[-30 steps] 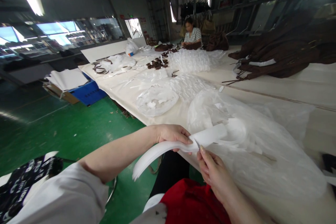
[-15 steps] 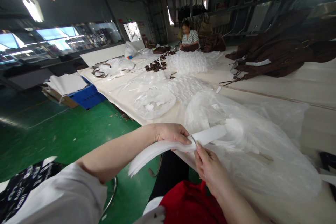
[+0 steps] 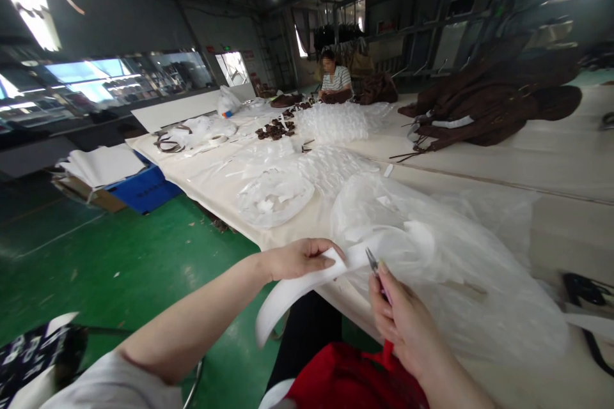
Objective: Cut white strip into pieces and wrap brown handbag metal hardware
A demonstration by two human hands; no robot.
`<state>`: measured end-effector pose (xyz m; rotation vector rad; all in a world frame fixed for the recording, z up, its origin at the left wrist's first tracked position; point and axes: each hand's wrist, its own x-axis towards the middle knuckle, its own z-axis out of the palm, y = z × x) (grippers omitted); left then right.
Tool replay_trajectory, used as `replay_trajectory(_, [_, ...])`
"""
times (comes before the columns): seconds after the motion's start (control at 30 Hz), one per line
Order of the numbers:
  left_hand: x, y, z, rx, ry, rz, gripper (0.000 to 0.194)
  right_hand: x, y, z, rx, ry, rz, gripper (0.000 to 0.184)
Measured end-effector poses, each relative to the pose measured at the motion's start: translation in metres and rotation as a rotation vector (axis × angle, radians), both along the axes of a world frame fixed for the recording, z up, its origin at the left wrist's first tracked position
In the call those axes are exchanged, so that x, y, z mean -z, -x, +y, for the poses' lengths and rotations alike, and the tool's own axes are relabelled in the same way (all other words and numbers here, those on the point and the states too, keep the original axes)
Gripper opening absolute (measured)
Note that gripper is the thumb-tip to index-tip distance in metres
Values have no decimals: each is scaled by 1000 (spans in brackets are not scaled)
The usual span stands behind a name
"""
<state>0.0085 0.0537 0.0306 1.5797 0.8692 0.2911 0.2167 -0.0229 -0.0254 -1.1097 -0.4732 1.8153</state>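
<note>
My left hand (image 3: 307, 259) is closed on a white strip (image 3: 283, 297) whose tail curves down over my lap. A folded or cut end of it stands up by my thumb, and a further white stretch runs right toward the plastic. In my right hand (image 3: 398, 313) is a pair of thread snips (image 3: 373, 263), its metal tips pointing up and left, close to the strip. Its purple handle is mostly hidden by my fingers. Beyond my hands lies a large clear plastic bag (image 3: 480, 268) with white material inside.
A smaller plastic bag (image 3: 275, 198) with white scraps lies on the table (image 3: 220, 195). Brown garments or bags (image 3: 484, 108) are heaped at the back right. Across the table sits a person (image 3: 336, 80). A blue box (image 3: 144, 188) stands on the green floor at left.
The snips have come away from the strip, and my right hand has moved slightly right and down. The bundle of strips at my left hand now looks like a single curved band.
</note>
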Motion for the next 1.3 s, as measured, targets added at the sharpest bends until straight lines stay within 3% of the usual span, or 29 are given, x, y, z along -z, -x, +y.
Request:
replay_trajectory(0.2, [9, 13, -10, -94, 74, -67, 55, 18, 17, -28, -147, 5, -92, 56])
replay_trajectory(0.33, [10, 12, -13, -161, 196, -51, 48, 22, 23, -30, -157, 18, -78, 55])
replay_trajectory(0.53, [21, 10, -14, -196, 319, -187, 44, 31, 29, -27, -133, 8, -76, 60])
replay_trajectory(0.87, [25, 6, -15, -252, 434, -261, 37, 22, 31, -24, -123, -59, -134, 59])
replay_trajectory(1.13, [30, 5, -14, -265, 471, -285, 35, 32, 30, -23, -125, -68, -91, 56])
replay_trajectory(1.3, [28, 6, -13, -277, 486, -287, 36, 29, 29, -23, -129, -50, -68, 57])
